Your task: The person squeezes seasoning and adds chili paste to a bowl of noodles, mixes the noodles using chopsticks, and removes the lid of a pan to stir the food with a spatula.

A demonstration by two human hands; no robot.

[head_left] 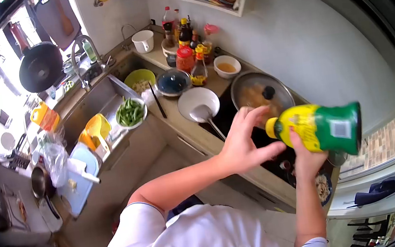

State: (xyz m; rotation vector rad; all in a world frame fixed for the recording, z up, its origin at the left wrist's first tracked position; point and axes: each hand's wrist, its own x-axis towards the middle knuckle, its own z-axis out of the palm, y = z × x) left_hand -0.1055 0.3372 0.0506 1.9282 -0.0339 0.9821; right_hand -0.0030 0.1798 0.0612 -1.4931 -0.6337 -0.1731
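My right hand (308, 154) is wrapped round a green and yellow bottle (327, 128) tilted on its side, its yellow cap pointing left. Just left of the cap, my left hand (248, 141) has its thumb and fingers spread, holding nothing. Behind both hands stands a pan with a glass lid (261, 95) and a black knob; food shows through the glass. A white bowl (199, 104) with a ladle (206, 117) resting in it lies to the left of my left hand.
A bowl of green peppers (131, 112) sits beside the sink (101, 104). Sauce bottles (198, 70) and a bowl of yellowish liquid (227, 67) line the back of the counter. A knife (82, 169) lies on a blue cutting board (79, 190) at left.
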